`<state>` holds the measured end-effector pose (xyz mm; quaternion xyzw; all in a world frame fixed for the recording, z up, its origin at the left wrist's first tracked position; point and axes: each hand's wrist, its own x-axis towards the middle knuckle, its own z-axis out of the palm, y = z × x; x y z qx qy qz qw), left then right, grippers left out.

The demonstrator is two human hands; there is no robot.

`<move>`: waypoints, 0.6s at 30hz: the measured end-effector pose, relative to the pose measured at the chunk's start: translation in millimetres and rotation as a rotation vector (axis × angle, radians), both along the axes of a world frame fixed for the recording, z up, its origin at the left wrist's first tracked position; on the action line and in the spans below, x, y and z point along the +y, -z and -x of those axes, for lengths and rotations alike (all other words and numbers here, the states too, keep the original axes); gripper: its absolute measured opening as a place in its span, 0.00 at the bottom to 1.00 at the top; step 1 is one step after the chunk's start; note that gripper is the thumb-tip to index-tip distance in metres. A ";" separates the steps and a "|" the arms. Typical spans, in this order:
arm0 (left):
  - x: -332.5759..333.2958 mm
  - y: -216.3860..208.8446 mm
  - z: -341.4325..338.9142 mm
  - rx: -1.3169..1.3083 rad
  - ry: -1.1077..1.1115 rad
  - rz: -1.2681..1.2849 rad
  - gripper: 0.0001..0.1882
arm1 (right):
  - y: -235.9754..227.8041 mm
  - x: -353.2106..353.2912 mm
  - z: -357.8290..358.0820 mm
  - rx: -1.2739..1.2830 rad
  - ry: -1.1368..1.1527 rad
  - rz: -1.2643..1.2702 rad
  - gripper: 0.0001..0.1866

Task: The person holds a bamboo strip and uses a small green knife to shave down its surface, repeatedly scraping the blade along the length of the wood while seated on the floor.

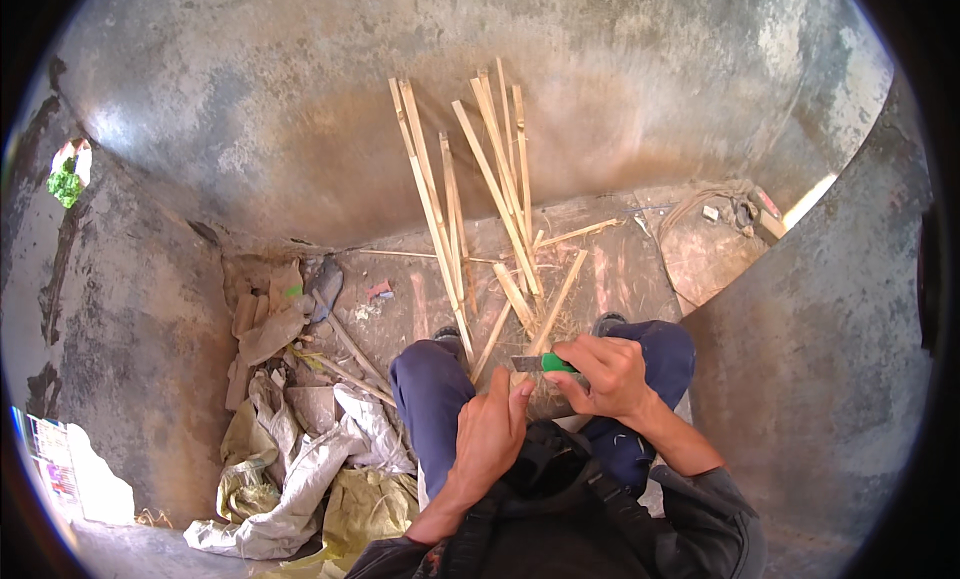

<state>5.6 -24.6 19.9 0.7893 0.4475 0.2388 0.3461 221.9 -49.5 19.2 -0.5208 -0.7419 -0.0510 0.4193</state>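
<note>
My right hand point(605, 374) is closed around the green handle of a small knife point(556, 362). The knife's short dark blade points left, across the near end of a pale wooden strip point(558, 304). My left hand point(490, 429) is closed, thumb and fingers pinching that near end just below the blade. The strip slants away from me, up and to the right. Part of its held end is hidden by the blade and my fingers. Both hands are between my knees, close together.
Several long wooden strips point(430, 194) lean on the curved grey wall point(300, 109) ahead, with another group point(495, 169) beside them. Crumpled sacks point(290, 489) and scraps lie at left. A coil of cord point(690, 204) rests at far right on the dusty floor point(385, 324).
</note>
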 end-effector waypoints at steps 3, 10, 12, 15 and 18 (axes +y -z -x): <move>1.7 1.2 -1.1 -0.009 0.004 -0.033 0.17 | 2.2 -0.6 -2.1 -0.022 0.028 -0.006 0.14; -3.0 2.2 4.7 0.047 -0.004 -0.015 0.17 | 16.7 6.1 -34.7 -0.002 0.408 -0.035 0.13; -19.3 7.4 16.2 0.035 0.012 0.029 0.18 | -1.5 29.5 -105.3 0.185 0.629 -0.059 0.12; -8.6 14.3 17.9 0.026 -0.007 0.025 0.19 | -12.1 15.9 -97.9 0.236 0.482 0.018 0.12; 4.7 6.0 11.7 0.003 -0.038 0.054 0.19 | -5.7 8.9 -55.9 0.199 0.242 -0.042 0.13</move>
